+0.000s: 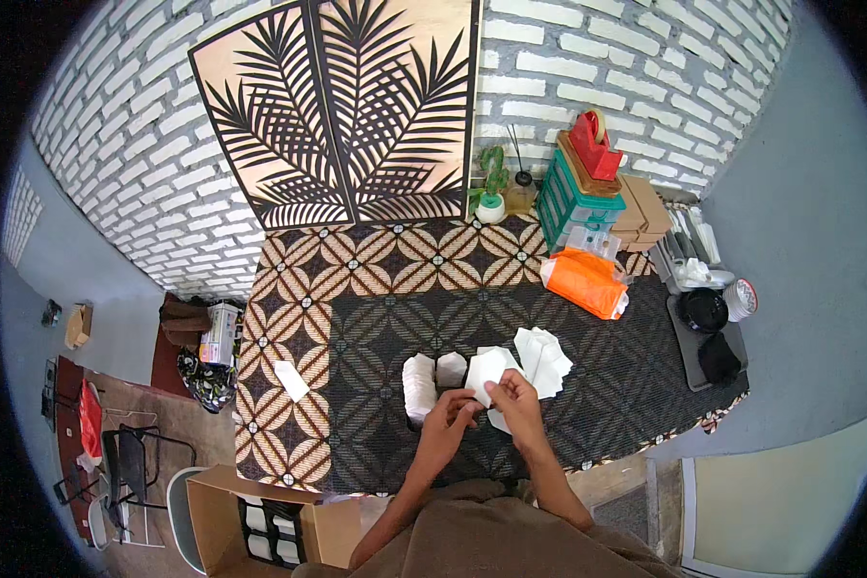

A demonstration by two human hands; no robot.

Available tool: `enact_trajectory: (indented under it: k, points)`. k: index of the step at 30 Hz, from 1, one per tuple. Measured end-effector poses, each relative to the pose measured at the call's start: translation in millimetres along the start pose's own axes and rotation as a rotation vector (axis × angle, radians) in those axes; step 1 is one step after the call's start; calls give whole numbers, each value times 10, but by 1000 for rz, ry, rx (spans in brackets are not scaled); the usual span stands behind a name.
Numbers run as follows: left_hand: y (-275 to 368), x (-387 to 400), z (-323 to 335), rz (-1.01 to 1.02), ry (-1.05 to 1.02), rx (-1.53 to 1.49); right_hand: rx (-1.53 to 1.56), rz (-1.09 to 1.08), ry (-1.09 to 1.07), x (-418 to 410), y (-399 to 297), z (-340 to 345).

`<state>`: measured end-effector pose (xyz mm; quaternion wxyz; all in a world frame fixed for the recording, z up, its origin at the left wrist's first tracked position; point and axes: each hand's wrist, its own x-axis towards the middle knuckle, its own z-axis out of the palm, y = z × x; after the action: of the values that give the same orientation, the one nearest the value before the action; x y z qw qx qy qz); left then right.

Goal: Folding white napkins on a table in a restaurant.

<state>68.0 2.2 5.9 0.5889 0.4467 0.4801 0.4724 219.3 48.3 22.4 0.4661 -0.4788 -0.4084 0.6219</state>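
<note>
Between my two hands is a white paper piece (485,372) with angled corners. My right hand (516,406) pinches its lower right side between thumb and fingers. My left hand (449,419) is at its lower left edge, fingers bent; whether they grip it is hard to tell. Behind and to the right lies a fanned pile of similar white papers (542,357), and part of another white piece shows below my right hand. Left of the held piece, a long row of stacked white pieces (420,386) stands beside a shorter white stack (451,370) on the dark patterned cloth.
A lone white piece (291,381) lies at the left. Further back are an orange packet (587,282), teal drawers (578,199) under a red tape dispenser (594,148), cardboard boxes (639,209) and a potted cactus (490,206). A grey tray (688,361) holds black items. An open carton (217,516) stands below left.
</note>
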Motion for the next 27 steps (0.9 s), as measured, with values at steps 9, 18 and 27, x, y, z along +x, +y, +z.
enact_trajectory:
  k: [9,18,27]
  points:
    - [275,-94,-73,-86,201,87,-16,24,-137,-70,-132,138]
    - [191,-188,-213,-56,265,157,-337,-260,53,311,-176,226]
    - [150,-263,-230,-13,276,97,-522,-388,5,464,158,306]
